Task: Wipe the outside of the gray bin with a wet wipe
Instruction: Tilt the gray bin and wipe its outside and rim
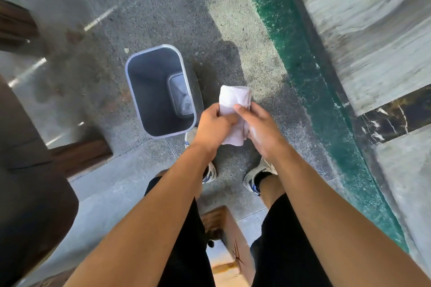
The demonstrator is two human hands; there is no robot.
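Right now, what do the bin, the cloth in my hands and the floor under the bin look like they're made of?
The bin looks like gray molded plastic: thin rolled rim, smooth matte walls. The cloth, held folded by the left hand and right hand, looks like soft white woven or terry fabric rather than a thin wipe; wetness can't be judged. The floor looks like speckled gray stone or terrazzo, mostly matte.
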